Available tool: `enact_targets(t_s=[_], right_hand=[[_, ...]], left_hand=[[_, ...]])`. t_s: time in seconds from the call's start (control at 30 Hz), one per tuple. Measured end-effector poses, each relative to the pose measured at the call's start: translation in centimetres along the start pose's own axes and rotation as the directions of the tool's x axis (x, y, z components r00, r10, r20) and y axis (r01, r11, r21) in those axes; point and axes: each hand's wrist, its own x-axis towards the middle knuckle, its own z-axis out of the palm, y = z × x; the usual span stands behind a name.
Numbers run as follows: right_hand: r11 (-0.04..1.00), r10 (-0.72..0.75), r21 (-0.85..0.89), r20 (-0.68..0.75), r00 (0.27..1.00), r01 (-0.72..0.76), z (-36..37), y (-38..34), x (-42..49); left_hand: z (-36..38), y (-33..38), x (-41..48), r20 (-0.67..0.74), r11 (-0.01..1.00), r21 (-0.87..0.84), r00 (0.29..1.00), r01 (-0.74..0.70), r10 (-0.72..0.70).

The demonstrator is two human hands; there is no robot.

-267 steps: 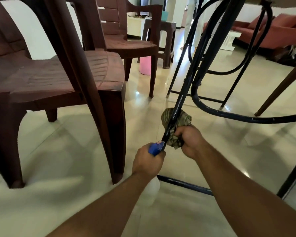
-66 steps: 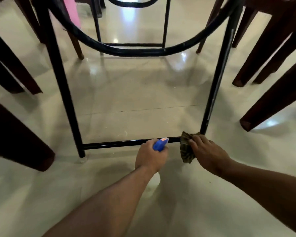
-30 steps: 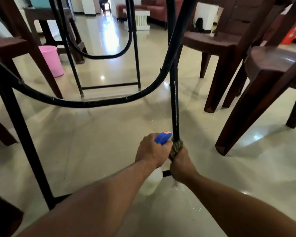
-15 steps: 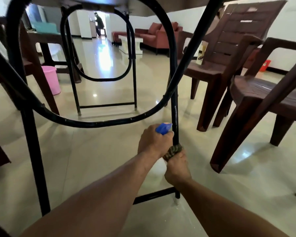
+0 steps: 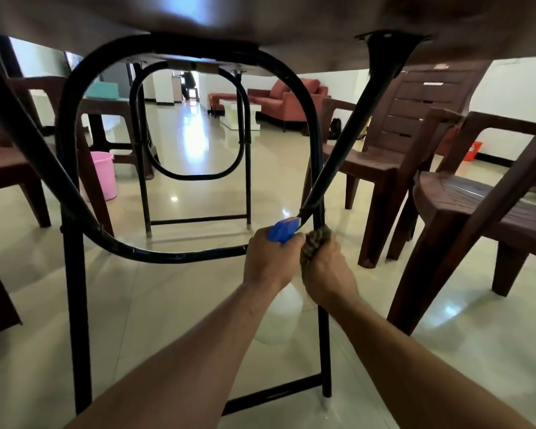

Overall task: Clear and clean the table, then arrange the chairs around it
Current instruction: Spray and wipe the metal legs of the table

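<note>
- Cloth [image 5: 317, 243] bunched around black upright leg [image 5: 324, 335] of the worktop frame, below the underside of the worktop [image 5: 260, 23].
- Right hand [image 5: 330, 274] fingers closed around cloth and leg together.
- Left hand [image 5: 268, 258] fingers wrapped on spray bottle, blue nozzle [image 5: 282, 230] just beside the cloth.
- Brown chairs [image 5: 464, 218] standing right of the leg, apart from it.
- Pink bucket [image 5: 101, 174] on floor at left.

No readable text, labels, brand names or numbers appear anywhere. A pale sticker [image 5: 440, 67] at upper right, on a chair back, is too blurred to read.
</note>
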Motion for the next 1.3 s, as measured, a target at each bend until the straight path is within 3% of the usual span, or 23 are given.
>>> enact_targets(t_s=[0.1, 0.17, 0.27, 0.37, 0.43, 0.57, 0.67, 0.8, 0.87, 0.93, 1.0, 1.07, 1.13, 1.2, 1.27, 1.3], right_hand=[[0.973, -0.182, 0.118, -0.148, 0.972, 0.200, -1.8, -4.2, 2.5], [0.977, -0.208, 0.015, -0.156, 0.965, 0.213, -1.3, -4.8, 2.0], [0.897, -0.232, -0.390, -0.014, 0.973, 0.208, 2.4, -0.3, -2.8], [0.868, -0.105, -0.467, 0.165, 0.981, 0.172, 4.6, 4.0, -6.8], [0.897, -0.085, -0.420, 0.147, 0.986, 0.139, 4.5, 3.5, -6.9], [0.941, -0.258, -0.242, -0.068, 0.964, 0.235, 2.6, 0.1, -3.4], [0.971, -0.213, -0.137, -0.137, 0.967, 0.195, 1.7, -1.1, -0.8], [0.999, -0.008, -0.050, -0.155, 0.988, 0.000, 6.8, 4.5, -7.2], [0.973, 0.231, -0.018, -0.007, 0.973, -0.231, 9.4, 8.1, -12.6], [0.919, 0.381, -0.143, 0.092, 0.920, -0.367, 11.2, 10.7, -15.0], [0.909, 0.416, -0.022, 0.000, 0.909, -0.416, 11.2, 11.0, -13.4], [0.933, 0.332, 0.183, -0.110, 0.937, -0.309, 9.7, 9.7, -10.3], [0.928, 0.168, 0.358, -0.162, 0.972, -0.100, 7.3, 7.1, -7.0], [0.929, 0.049, 0.368, -0.236, 0.971, 0.042, 5.3, 5.1, -4.5], [0.952, 0.040, 0.305, -0.240, 0.970, 0.037, 5.1, 5.3, -3.6], [0.935, 0.093, 0.353, -0.202, 0.975, -0.016, 5.6, 5.9, -4.0]], left_hand=[[-0.9, -0.7, -0.3, -0.020, 0.999, -0.050, 1.000, 0.017, -0.018], [-1.7, -1.4, -0.4, -0.029, 0.999, -0.034, 1.000, 0.011, -0.012], [-2.6, -2.5, -0.2, -0.025, 1.000, 0.011, 1.000, 0.017, -0.017], [-2.7, -3.3, -0.3, 0.004, 0.998, 0.054, 0.999, 0.038, -0.039], [-2.7, -3.3, -0.5, 0.022, 0.998, 0.063, 0.999, 0.031, -0.032], [-1.9, -3.3, -0.7, -0.008, 0.998, 0.052, 1.000, 0.016, -0.016], [-1.2, -4.2, -1.1, -0.007, 0.996, 0.084, 0.999, 0.035, -0.034], [-0.9, -6.0, -2.2, 0.068, 0.989, 0.131, 0.995, 0.063, -0.073], [-0.9, -6.9, -2.9, 0.085, 0.987, 0.136, 0.992, 0.086, -0.098], [-1.0, -7.2, -3.0, 0.096, 0.986, 0.141, 0.990, 0.091, -0.105], [-0.9, -7.6, -2.6, 0.079, 0.985, 0.150, 0.992, 0.082, -0.095], [-0.7, -8.1, -2.6, 0.068, 0.984, 0.163, 0.994, 0.075, -0.087], [-0.3, -8.4, -3.0, 0.059, 0.980, 0.184, 0.994, 0.077, -0.089], [0.2, -8.6, -3.1, 0.064, 0.974, 0.201, 0.991, 0.102, -0.117], [0.5, -8.9, -3.1, 0.066, 0.971, 0.208, 0.989, 0.117, -0.133], [0.6, -8.9, -3.1, 0.070, 0.970, 0.213, 0.989, 0.116, -0.134]])
